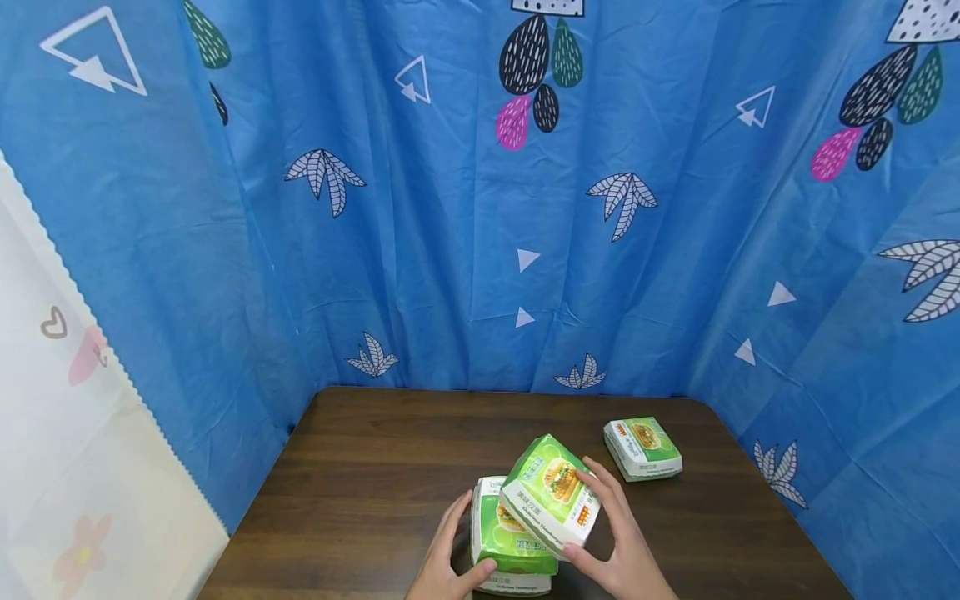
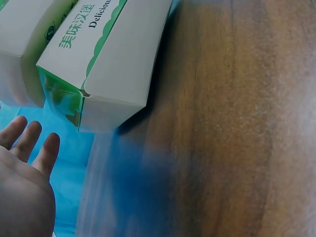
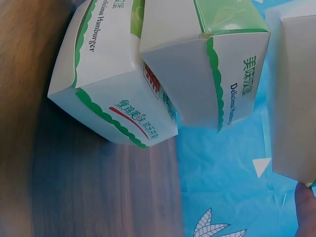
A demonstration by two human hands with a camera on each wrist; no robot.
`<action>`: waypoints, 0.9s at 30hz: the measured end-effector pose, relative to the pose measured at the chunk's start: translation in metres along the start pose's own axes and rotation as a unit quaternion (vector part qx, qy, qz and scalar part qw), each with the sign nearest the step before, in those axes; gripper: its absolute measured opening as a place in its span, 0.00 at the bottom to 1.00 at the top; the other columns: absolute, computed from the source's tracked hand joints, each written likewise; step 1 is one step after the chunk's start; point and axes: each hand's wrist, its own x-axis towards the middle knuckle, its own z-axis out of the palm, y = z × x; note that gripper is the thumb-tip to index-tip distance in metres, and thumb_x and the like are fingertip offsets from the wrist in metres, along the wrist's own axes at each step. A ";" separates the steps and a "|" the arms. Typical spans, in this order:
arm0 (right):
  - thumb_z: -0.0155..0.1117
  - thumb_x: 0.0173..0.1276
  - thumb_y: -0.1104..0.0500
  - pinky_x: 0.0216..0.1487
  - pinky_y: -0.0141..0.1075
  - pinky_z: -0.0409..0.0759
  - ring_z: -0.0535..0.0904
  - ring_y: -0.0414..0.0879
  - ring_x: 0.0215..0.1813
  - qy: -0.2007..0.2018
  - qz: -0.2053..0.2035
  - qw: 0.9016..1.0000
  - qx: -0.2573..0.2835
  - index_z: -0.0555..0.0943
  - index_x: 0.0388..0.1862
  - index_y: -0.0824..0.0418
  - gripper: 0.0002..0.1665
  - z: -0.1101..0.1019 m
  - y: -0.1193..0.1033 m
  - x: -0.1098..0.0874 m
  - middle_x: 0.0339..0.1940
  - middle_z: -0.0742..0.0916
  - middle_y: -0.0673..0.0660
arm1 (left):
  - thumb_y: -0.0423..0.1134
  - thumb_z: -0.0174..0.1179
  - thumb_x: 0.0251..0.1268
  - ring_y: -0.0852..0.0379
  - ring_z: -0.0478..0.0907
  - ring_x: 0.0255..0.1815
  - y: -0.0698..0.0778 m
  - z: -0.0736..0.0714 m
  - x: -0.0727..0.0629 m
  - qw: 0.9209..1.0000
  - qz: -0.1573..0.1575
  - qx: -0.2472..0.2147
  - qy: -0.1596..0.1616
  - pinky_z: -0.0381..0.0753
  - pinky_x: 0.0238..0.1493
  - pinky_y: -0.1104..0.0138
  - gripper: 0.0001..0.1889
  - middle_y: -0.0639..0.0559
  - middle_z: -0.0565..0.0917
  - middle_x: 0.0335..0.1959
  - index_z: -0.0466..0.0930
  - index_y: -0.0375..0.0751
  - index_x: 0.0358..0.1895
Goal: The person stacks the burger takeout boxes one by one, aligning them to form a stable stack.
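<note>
My right hand (image 1: 624, 533) holds a green and white hamburger box (image 1: 551, 492) with its thumb at the lower edge and fingers at the far side. That box is tilted and overlaps the top of a two-box stack in the head view. The stack's upper hamburger box (image 1: 517, 537) rests slightly turned on the lower hamburger box (image 1: 517, 584). Beside the stack's left side is my left hand (image 1: 446, 554), thumb at the upper box's front corner and index finger along its side. In the left wrist view, other fingers (image 2: 47, 153) extend loosely, apart from the boxes.
One more hamburger box (image 1: 642, 450) lies at the back right of the dark wooden table (image 1: 375, 450). Blue patterned curtains (image 1: 465, 250) hang behind and to the right. A pale curtain (image 1: 90, 417) hangs at the left.
</note>
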 end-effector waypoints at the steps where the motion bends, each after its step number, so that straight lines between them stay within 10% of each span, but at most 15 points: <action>1: 0.80 0.60 0.54 0.60 0.47 0.76 0.58 0.31 0.74 -0.005 0.001 1.000 0.003 0.64 0.79 0.44 0.51 0.000 -0.001 0.001 0.81 0.63 0.53 | 0.44 0.71 0.62 0.62 0.65 0.75 0.000 0.000 0.000 1.000 0.007 0.004 -0.001 0.76 0.66 0.62 0.45 0.42 0.66 0.78 0.59 0.45 0.81; 27: 0.69 0.68 0.57 0.56 0.62 0.75 0.52 0.34 0.79 -0.096 -0.073 0.992 0.042 0.63 0.82 0.48 0.45 0.006 0.003 0.012 0.85 0.56 0.57 | 0.46 0.70 0.65 0.57 0.69 0.69 0.004 0.000 0.003 0.997 -0.065 -0.018 -0.033 0.75 0.63 0.63 0.44 0.47 0.63 0.79 0.58 0.50 0.82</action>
